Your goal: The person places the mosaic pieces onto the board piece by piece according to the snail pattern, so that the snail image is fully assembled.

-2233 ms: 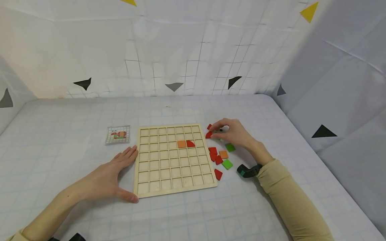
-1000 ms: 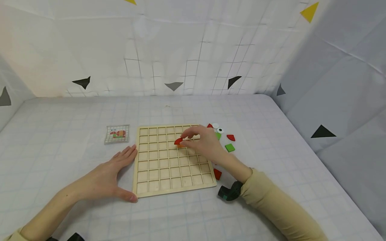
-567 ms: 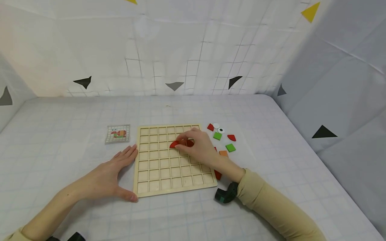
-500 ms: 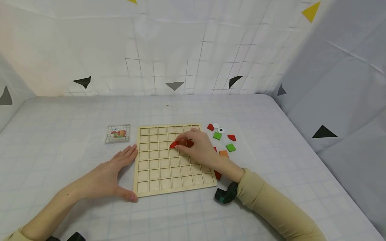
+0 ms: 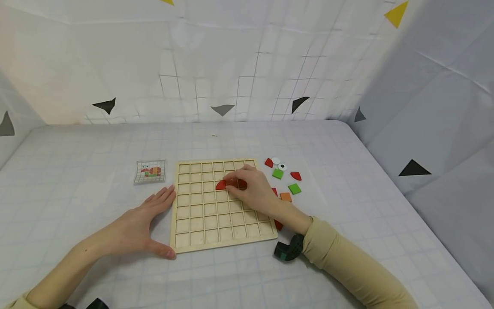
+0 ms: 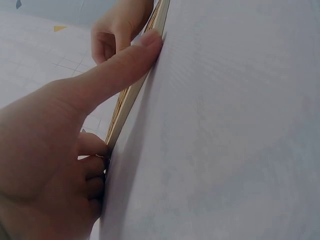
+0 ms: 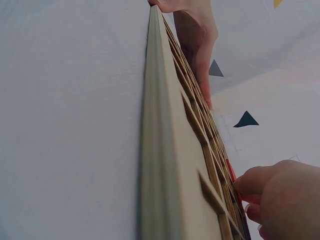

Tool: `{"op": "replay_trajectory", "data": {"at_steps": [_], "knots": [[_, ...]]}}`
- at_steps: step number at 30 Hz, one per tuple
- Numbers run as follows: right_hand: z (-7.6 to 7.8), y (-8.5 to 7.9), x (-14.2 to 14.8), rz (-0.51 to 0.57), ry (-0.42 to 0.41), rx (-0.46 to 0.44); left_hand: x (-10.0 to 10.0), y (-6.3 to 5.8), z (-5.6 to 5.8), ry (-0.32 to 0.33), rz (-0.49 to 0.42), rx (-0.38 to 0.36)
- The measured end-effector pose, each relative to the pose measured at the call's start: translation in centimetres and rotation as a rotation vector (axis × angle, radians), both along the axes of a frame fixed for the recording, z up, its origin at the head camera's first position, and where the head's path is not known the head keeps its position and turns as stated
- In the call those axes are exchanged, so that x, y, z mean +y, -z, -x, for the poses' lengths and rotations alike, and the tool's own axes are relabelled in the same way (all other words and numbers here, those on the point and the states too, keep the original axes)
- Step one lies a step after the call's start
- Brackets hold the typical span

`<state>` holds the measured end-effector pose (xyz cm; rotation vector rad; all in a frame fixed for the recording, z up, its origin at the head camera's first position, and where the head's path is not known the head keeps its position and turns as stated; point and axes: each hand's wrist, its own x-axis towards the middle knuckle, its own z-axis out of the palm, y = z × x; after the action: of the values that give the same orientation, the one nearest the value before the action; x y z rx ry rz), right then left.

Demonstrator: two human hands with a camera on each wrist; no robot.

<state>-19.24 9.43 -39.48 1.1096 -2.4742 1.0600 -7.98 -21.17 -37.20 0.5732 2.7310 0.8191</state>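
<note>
A square wooden grid board [image 5: 211, 211] lies flat on the table. My left hand [image 5: 133, 229] rests along its left edge, fingers stretched out and the thumb at the near corner. Over the board's upper middle, my right hand [image 5: 254, 189] pinches a red quarter-circle tile [image 5: 220, 186] at its right side, thumb and index finger down at the grid. The tile lies in one of the cells. Another red tile [image 5: 242, 184] in the same row shows between the fingers. In the right wrist view, the right hand's fingertips are low at the raised grid lines, beside a sliver of red.
Right of the board lie loose tiles: a red one [image 5: 296, 176], green squares [image 5: 295, 189], an orange square [image 5: 285, 197] and a round eye piece [image 5: 282, 167]. A picture card [image 5: 150, 172] of a snail-like figure lies to the upper left.
My right hand went from the loose tiles to the board with a red quarter-circle tile, then set it into a cell left of the orange square. My left hand stayed at the board's edge.
</note>
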Motion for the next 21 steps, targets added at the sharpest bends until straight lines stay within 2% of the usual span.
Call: {"op": "replay_trajectory", "data": {"at_steps": [21], "knots": [[-0.16, -0.05, 0.05, -0.005, -0.025, -0.013, -0.05, 0.1, -0.07, 0.001, -0.006, 0.004]]}}
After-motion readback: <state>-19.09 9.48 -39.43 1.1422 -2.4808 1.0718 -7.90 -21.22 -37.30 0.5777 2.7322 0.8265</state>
